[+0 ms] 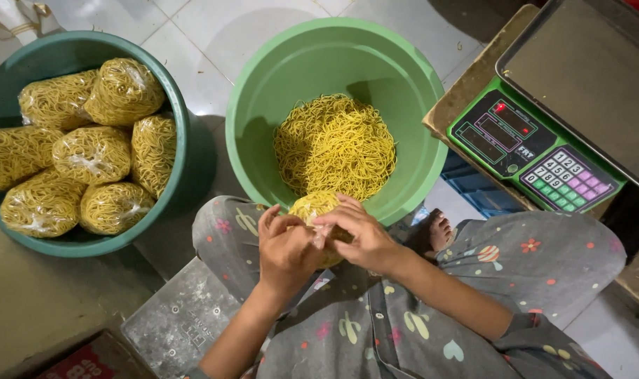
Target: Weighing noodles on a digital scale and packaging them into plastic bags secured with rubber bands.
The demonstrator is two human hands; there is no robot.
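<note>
Both hands (323, 242) on a noodle bag (314, 206) — beside the green basin (263, 91)

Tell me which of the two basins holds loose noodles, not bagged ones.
The light green basin in the middle, just ahead of both hands: its noodles lie unwrapped. The darker teal basin on the left holds only filled clear bags.

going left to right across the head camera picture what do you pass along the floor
Dark teal basin of bagged yellow noodles → light green basin of loose noodles → green weighing scale with its metal pan.
</note>
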